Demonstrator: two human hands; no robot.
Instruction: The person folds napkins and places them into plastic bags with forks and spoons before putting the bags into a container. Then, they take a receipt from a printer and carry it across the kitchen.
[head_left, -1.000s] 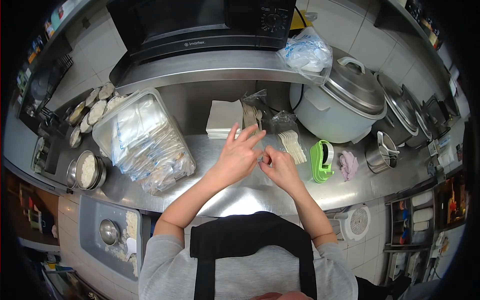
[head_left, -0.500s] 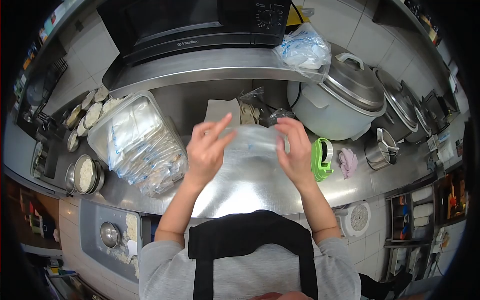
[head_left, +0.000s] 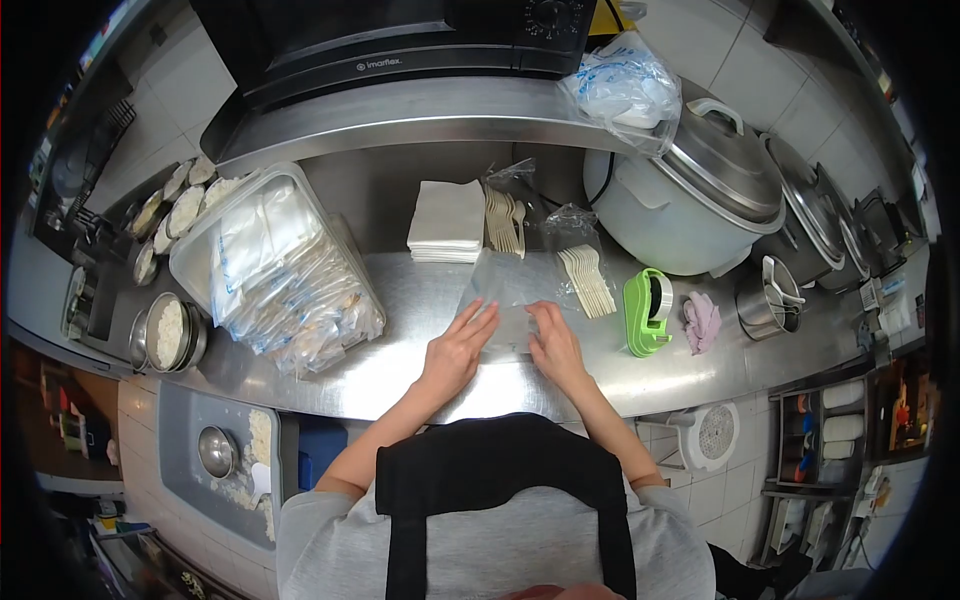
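Observation:
A clear plastic bag [head_left: 508, 285] lies on the steel counter in front of me, reaching up to the napkins and the forks. My left hand [head_left: 458, 350] rests at the bag's near left edge, its fingers stretched out over the plastic. At the near right edge, my right hand [head_left: 556, 345] has bent fingers and thumb closed on the film. Just beyond the bag are a stack of white napkins [head_left: 445, 222] and wooden spoons [head_left: 504, 222] in an open wrapper. Wooden forks [head_left: 588, 280] in clear wrapping lie to its right.
To the left stands a plastic tub [head_left: 182, 262] heaped with packed bags [head_left: 290, 300], near metal bowls [head_left: 172, 335] with white contents. On the right are a green tape dispenser [head_left: 648, 312], a pink cloth [head_left: 702, 322] and a large lidded pot [head_left: 660, 215]. A microwave [head_left: 390, 40] sits on the shelf.
Both hands have come down and nearer to me, from holding the bag raised to the counter. The bag now lies there, uncovering the napkins, spoons and forks.

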